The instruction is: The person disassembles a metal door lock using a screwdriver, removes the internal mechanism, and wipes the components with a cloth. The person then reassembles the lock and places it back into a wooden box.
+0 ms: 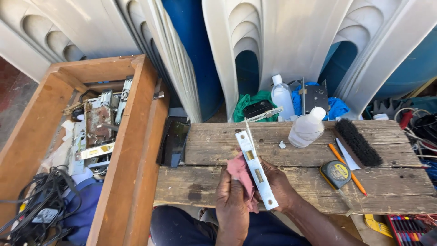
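Head view: wooden crate (136,150) of lock bodies (98,120)

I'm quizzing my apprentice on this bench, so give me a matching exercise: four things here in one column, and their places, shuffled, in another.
Things:
1. mortise lock
2. pink cloth
3. tape measure
4. black brush

Places:
A. far right of the plank bench
B. pressed by the left hand
C. beside the orange pencil
D. gripped by the right hand

Pairs: 1-D, 2-B, 3-C, 4-A
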